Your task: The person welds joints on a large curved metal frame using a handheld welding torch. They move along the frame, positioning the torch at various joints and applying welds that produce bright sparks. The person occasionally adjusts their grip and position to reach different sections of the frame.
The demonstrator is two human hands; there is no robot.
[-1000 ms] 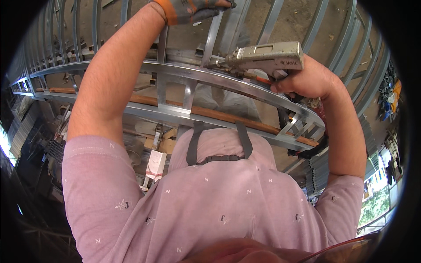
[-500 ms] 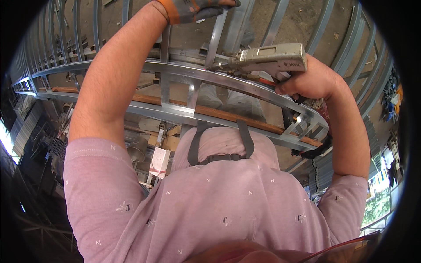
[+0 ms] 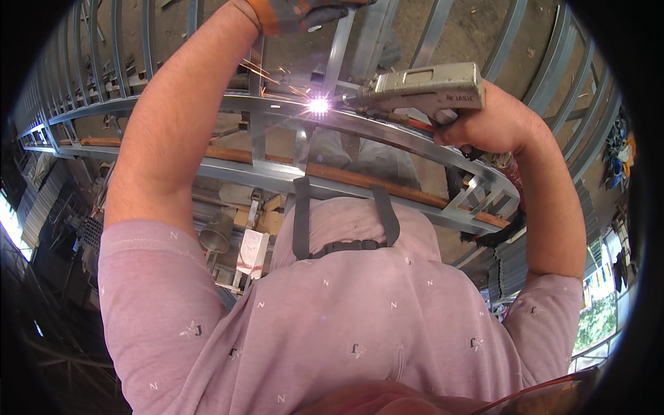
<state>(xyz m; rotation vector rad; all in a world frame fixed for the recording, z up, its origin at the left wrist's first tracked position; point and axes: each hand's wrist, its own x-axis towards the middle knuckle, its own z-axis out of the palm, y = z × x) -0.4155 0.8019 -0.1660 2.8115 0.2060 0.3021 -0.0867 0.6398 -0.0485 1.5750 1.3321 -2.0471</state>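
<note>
My right hand (image 3: 491, 126), bare, is wrapped round the grip of a handheld welding gun (image 3: 418, 86) with a boxy grey-beige body. Its nozzle points left at the curved metal rail (image 3: 394, 131). A white-violet weld glow (image 3: 319, 106) burns at the nozzle's tip, by the foot of a metal upright (image 3: 339, 52), and orange sparks (image 3: 257, 69) fly up and left. At the top edge, my left hand (image 3: 285, 15) wears an orange and grey glove. Its fingers close on the upper part of that upright; the picture's edge cuts off part of the hand.
Metal bars (image 3: 97, 59) of the frame run along both sides. Below the rail lies a lower metal rail (image 3: 263, 178) beside a brown strip (image 3: 339, 173). A white box (image 3: 252, 252) and a round metal can (image 3: 215, 232) stand at lower left. Corrugated sheets lie at right.
The weld glow and sparks have appeared at the gun's nozzle, where there was only a small red dot. Both hands have kept almost the same place.
</note>
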